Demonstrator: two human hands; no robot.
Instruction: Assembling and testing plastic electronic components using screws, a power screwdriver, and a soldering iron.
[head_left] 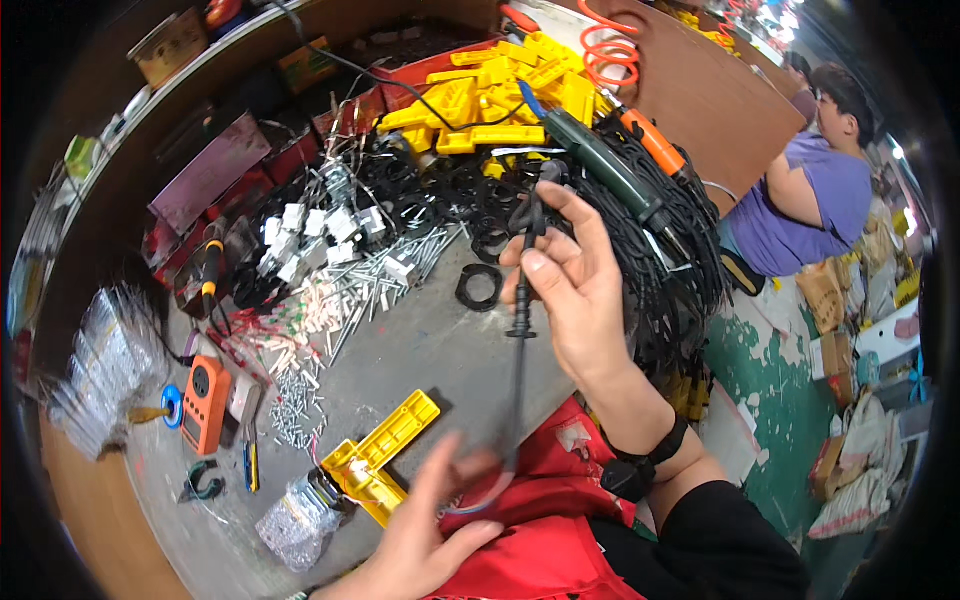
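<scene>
My right hand [578, 290] is raised over the workbench and pinches a black cable with a moulded strain relief [521, 300] between thumb and fingers. The cable hangs down toward my lap. My left hand [425, 540] is low at the front edge, blurred, fingers spread, touching the lower end of the same cable near a yellow plastic part [380, 455]. A black ring [479, 287] lies on the bench just left of my right hand.
A green and an orange powered screwdriver [610, 170] hang over a heap of black cables [660, 270]. Yellow plastic parts [500, 95] are piled at the back; screws and white plugs [330, 270] are scattered mid-bench. An orange meter [205, 400] lies left. Another person [810, 190] sits right.
</scene>
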